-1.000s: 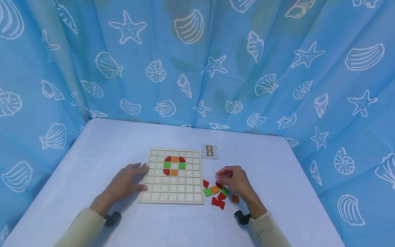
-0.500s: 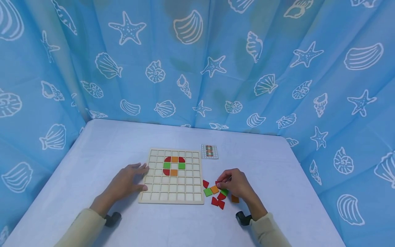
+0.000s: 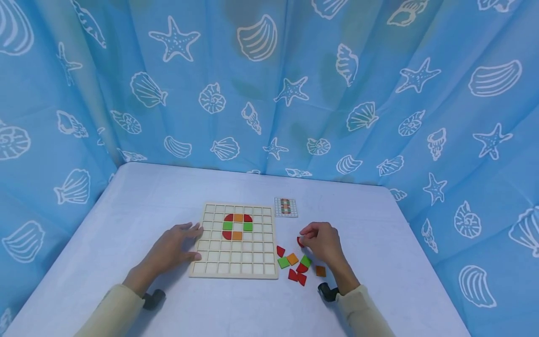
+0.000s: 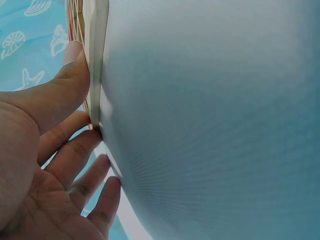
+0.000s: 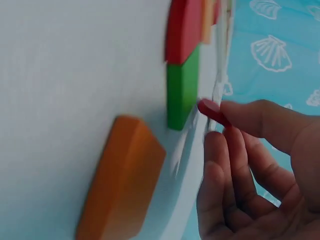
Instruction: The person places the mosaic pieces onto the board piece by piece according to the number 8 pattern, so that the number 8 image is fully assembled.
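Note:
In the head view, my right hand [image 3: 324, 243] pinches a small red tile [image 3: 300, 242] between thumb and fingertips, above the table beside the loose tiles. The right wrist view shows this red tile [image 5: 212, 111] edge-on. My left hand [image 3: 170, 250] rests against the left edge of a wooden grid board [image 3: 236, 257], thumb and fingers spread and touching it. On the board's upper middle, red rounded tiles [image 3: 227, 235], orange tiles [image 3: 237, 235] and green tiles [image 3: 248, 226] form a ring around one bare cell. The cell at the ring's lower right is also bare.
Right of the board lie several loose tiles, among them a green tile [image 3: 284, 262], an orange tile [image 3: 292, 259], red tiles [image 3: 293, 274] and a darker orange tile [image 3: 321, 271]. A pattern card [image 3: 286, 207] lies beyond them. A blue curtain [image 3: 269, 93] hangs behind the table.
My right hand reached down to the loose tiles, took hold of a red tile and lifted it away from the group, slightly toward the far side. The left hand has stayed put.

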Tool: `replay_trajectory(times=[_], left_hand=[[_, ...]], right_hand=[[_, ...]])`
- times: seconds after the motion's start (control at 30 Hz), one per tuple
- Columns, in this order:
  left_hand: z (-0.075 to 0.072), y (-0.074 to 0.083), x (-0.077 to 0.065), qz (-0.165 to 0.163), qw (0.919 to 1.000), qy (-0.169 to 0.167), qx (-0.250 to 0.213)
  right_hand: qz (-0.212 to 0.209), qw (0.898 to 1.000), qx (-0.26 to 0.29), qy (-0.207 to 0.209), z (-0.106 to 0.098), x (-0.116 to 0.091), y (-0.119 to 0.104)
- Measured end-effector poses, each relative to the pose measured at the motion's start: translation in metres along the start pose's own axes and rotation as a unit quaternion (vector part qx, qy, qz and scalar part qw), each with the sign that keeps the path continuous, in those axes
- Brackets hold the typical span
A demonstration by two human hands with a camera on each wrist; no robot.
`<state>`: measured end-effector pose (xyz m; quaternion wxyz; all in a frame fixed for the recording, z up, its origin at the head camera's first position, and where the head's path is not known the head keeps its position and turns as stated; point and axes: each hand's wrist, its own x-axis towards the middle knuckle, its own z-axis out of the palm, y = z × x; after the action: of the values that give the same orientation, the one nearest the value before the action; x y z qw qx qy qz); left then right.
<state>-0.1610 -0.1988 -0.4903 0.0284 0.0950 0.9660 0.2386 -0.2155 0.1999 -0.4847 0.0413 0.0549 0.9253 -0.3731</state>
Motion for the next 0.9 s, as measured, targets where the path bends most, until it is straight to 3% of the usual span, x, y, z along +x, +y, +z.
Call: replay_trajectory(times=[0.23, 0.5, 0.9], left_hand=[[0.0, 0.0, 0.0, -0.003, 1.0, -0.002, -0.004], [0.0, -0.001, 0.001, -0.002, 1.0, -0.001, -0.003], [0.001, -0.003, 0.001, -0.002, 1.0, 0.0, -0.004]], right_hand=[[-0.006, 1.0, 0.002, 0.005, 0.01, 0.007, -0.01], [-0.014, 0.999, 0.021, -0.041, 0.015, 0.011, -0.022], [-0.025, 0.995, -0.018, -0.093, 0.014, 0.012, -0.017]])
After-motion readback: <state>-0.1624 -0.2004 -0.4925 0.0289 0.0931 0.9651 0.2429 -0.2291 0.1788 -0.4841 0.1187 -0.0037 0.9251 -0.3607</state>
